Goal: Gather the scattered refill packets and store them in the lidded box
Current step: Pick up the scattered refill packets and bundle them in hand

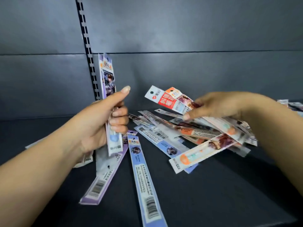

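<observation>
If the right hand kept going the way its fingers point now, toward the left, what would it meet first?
Probably nothing at once: the right hand, holding a fan of packets, faces open air above the shelf. Further along is the left hand, gripping upright purple packets. Depth is unclear, so it might pass behind.

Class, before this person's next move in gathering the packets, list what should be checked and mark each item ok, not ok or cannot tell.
1. Left hand grips the upright purple packets firmly: ok.
2. Right hand holds the red and orange packets: ok.
3. All packets gathered: not ok; loose packets lie on the dark shelf.
4. Lidded box in view: not ok.
5. Long blue packet near the front edge within reach: ok.
</observation>
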Demonstrator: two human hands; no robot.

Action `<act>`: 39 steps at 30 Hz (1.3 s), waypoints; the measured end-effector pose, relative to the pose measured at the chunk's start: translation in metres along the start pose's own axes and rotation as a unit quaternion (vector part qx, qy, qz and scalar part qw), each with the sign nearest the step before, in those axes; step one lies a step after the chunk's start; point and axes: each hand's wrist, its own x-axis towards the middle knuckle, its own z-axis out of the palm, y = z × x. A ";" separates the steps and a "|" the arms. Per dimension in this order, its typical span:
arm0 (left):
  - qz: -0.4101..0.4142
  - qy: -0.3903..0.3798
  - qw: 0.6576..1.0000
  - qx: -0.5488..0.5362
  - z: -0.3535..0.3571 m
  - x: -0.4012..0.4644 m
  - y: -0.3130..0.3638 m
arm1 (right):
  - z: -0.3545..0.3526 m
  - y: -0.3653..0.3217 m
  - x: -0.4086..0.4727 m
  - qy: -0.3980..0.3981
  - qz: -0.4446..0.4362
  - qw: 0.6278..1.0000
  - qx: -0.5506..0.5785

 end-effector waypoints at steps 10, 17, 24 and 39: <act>0.001 -0.024 0.999 0.028 0.010 -0.010 -0.001 | -0.003 0.001 0.011 0.368 -0.164 0.824 0.397; 0.041 -0.039 0.998 0.001 0.006 -0.009 -0.001 | 0.006 0.001 0.017 0.303 -0.103 0.720 0.617; 0.056 0.007 0.998 -0.036 0.016 -0.006 -0.004 | 0.052 -0.051 0.001 0.013 -0.131 0.806 0.577; 0.258 0.086 0.958 -0.091 0.009 -0.010 0.018 | 0.033 -0.027 0.006 0.012 -0.180 0.955 0.234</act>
